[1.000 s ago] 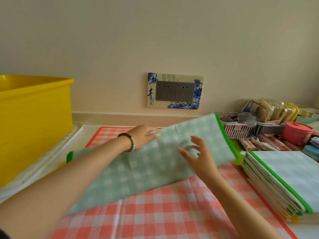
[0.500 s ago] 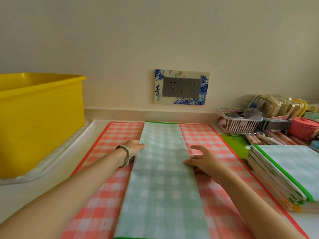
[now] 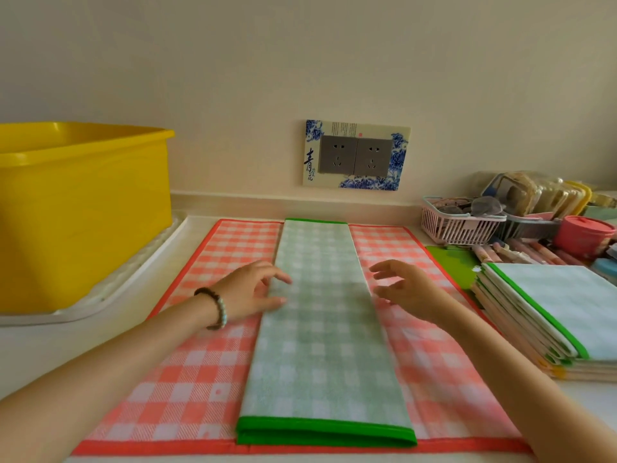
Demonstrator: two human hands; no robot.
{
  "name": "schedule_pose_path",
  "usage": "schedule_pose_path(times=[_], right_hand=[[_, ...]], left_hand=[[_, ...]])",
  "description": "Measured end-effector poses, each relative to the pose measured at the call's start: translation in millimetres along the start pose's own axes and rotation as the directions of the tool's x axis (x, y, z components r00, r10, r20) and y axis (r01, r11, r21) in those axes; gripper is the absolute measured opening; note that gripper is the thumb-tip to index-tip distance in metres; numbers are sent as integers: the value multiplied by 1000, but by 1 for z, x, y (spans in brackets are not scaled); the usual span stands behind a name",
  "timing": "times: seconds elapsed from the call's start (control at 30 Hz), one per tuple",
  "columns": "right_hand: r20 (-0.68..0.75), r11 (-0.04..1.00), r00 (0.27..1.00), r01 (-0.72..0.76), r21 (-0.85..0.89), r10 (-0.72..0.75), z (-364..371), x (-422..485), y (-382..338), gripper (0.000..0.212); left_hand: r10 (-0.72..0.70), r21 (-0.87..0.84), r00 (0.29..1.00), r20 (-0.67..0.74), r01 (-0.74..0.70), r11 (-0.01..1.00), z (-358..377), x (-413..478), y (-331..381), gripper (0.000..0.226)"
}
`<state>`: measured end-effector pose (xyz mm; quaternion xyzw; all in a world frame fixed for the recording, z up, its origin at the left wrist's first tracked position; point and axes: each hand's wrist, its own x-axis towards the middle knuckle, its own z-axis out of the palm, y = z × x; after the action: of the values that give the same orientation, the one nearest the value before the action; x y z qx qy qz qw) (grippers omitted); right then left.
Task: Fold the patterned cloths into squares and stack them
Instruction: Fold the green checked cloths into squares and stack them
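Observation:
A green checked cloth (image 3: 325, 339) with a green hem lies folded into a long narrow strip, running away from me down the middle of a spread red checked cloth (image 3: 207, 362). My left hand (image 3: 248, 290), with a bead bracelet at the wrist, touches the strip's left edge with relaxed fingers. My right hand (image 3: 405, 290) hovers at the strip's right edge, fingers spread and loose, holding nothing. A stack of folded cloths (image 3: 547, 315) with green hems sits on the right.
A yellow tub (image 3: 80, 208) stands on a white tray (image 3: 100, 295) at the left. At the back right are a pink basket (image 3: 457, 225), a pink lidded jar (image 3: 584, 235) and several small items. A wall socket (image 3: 355, 155) is behind.
The green cloth went from being held up and turned to lying flat as a strip. Both hands have since drawn slightly off its edges and opened.

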<state>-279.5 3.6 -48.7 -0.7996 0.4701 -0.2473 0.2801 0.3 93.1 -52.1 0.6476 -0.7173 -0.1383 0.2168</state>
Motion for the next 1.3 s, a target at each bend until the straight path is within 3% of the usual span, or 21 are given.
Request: schedule_pose_path(times=[0.07, 0.13, 0.2, 0.4, 0.5, 0.63, 0.8, 1.0, 1.07, 1.2, 1.3], right_hand=[[26, 964, 987, 163, -209, -161, -6, -17, -2, 37], [149, 844, 948, 317, -433, -281, -11, -35, -2, 42], [289, 710, 905, 424, -562, -312, -14, -49, 3, 48], [409, 400, 738, 650, -647, -537, -13, -56, 17, 76], [446, 303, 659, 709, -636, -605, -8, -53, 10, 67], [499, 235, 629, 731, -641, -596, -6, -48, 7, 54], [504, 264, 624, 746, -611, -597, -2, -45, 5, 53], [422, 386, 660, 726, -569, -621, 3, -44, 5, 49], [350, 491, 711, 686, -537, -610, 4, -44, 8, 51], [226, 723, 839, 542, -428, -495, 3, -45, 6, 41], [157, 842, 923, 385, -377, -351, 7, -37, 1, 31]], left_hand=[[62, 1, 992, 109, -62, 998, -5, -22, 3, 34], [80, 53, 983, 168, -91, 994, -9, -40, 3, 46], [85, 128, 973, 213, -114, 985, -10, -52, 2, 59], [61, 170, 933, 353, -129, 977, -8, -69, 1, 84], [37, 219, 908, 418, -140, 966, -8, -73, 0, 99], [4, 292, 859, 512, -179, 940, -8, -75, 5, 118], [-28, 320, 845, 534, -171, 932, -8, -73, 1, 122], [44, 224, 905, 424, -152, 963, 0, -68, -3, 121], [49, 166, 940, 337, -110, 980, -1, -67, -3, 106], [69, -104, 976, 209, -48, 993, -2, -58, -10, 46], [49, -162, 979, 199, -17, 987, -5, -54, -11, 50]])
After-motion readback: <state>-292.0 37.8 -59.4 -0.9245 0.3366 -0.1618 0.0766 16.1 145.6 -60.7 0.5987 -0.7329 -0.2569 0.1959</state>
